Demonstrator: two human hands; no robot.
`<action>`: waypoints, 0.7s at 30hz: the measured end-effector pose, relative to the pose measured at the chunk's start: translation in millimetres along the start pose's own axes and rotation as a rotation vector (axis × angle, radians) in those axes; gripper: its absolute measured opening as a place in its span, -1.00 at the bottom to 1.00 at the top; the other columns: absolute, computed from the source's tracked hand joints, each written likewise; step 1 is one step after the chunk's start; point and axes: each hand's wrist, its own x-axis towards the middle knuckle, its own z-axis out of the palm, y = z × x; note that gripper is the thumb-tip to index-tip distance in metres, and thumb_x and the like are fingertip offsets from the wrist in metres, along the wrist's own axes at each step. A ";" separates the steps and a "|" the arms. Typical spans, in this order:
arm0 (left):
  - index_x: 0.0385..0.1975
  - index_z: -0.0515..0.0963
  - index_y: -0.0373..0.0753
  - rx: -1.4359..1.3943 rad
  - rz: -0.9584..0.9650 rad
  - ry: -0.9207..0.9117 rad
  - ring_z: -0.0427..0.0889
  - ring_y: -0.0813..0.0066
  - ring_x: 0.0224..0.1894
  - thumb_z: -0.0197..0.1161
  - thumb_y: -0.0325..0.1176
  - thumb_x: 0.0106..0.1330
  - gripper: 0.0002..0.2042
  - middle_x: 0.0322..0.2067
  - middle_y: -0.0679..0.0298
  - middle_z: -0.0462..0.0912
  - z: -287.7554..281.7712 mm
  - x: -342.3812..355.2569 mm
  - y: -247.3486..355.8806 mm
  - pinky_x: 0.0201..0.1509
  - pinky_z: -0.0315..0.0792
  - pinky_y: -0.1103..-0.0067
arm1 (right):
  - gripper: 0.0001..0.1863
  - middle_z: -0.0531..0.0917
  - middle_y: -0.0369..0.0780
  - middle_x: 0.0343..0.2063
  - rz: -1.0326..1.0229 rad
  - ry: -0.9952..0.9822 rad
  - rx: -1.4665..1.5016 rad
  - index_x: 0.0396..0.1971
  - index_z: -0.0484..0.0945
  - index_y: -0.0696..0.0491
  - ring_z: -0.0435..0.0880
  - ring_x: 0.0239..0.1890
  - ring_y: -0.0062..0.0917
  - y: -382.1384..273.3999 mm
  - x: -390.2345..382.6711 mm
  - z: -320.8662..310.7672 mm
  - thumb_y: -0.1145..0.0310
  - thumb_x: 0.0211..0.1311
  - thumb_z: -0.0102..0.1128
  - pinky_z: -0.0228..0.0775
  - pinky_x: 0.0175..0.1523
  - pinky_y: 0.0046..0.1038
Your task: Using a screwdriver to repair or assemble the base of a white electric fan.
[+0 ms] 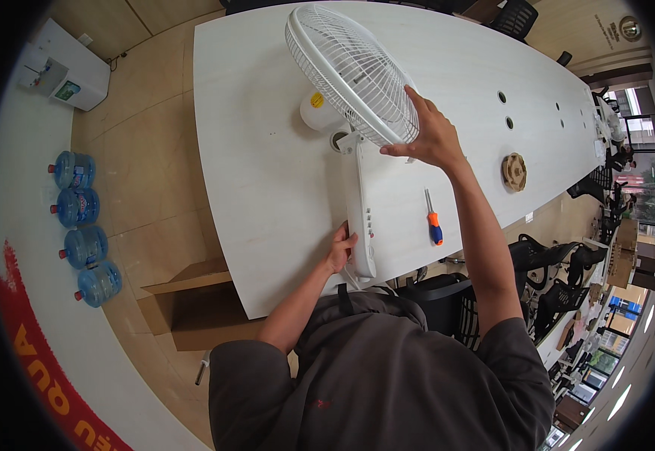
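A white electric fan lies across the white table (267, 195), its long control column (357, 188) pointing toward me. Its round wire cage (353, 64) tilts up at the far end, and the white motor housing (318, 113) with a yellow sticker shows behind it. My right hand (434, 134) grips the near right rim of the cage, thumb below and fingers over the wires. Lower down, my left hand (340, 249) is closed around the left side of the column, beside its row of buttons. An orange and blue screwdriver (434, 222) lies right of the column.
A round brown cardboard piece (514, 172) rests on the table to the right. An open cardboard box (203, 319) stands on the floor at the left, with several large blue water bottles (79, 208) by the wall. Black office chairs (447, 297) crowd the table's near right edge.
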 end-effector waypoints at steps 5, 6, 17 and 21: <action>0.11 0.34 -0.29 0.347 -0.001 0.120 0.62 0.33 -0.03 0.25 -0.13 0.34 -0.52 -0.06 0.15 0.57 36.1 -1.5 15.6 0.02 0.54 0.35 | 0.38 0.46 0.10 0.13 -0.028 0.094 0.048 0.33 0.19 0.10 0.54 0.13 -0.05 2.4 7.6 8.8 -0.31 -0.58 0.61 0.48 0.14 -0.13; 0.13 0.31 -0.32 0.304 -0.021 0.120 0.64 0.26 -0.05 0.22 -0.06 0.35 -0.47 -0.04 0.09 0.56 38.8 -2.2 18.2 -0.01 0.58 0.30 | 0.36 0.45 0.11 0.13 -0.032 0.148 0.068 0.31 0.21 0.14 0.52 0.14 -0.04 2.2 9.5 12.3 -0.34 -0.56 0.58 0.47 0.15 -0.12; 0.11 0.36 -0.40 0.051 -0.044 -0.037 0.61 0.17 -0.02 0.11 0.23 0.28 -0.28 -0.06 0.03 0.56 59.4 -9.1 42.4 0.06 0.54 0.25 | 0.28 0.49 0.14 0.07 -0.063 0.327 0.157 0.21 0.33 0.25 0.55 0.10 -0.03 -13.9 24.0 20.2 -0.44 -0.46 0.47 0.51 0.08 -0.14; 0.14 0.35 -0.39 -0.059 -0.041 -0.091 0.57 0.15 0.02 -0.05 0.39 0.24 -0.16 -0.04 0.02 0.54 75.3 -10.8 56.3 0.14 0.49 0.22 | 0.21 0.51 0.12 0.05 -0.043 0.353 0.175 0.18 0.36 0.26 0.56 0.08 -0.07 -25.6 37.3 22.3 -0.40 -0.39 0.46 0.50 0.08 -0.17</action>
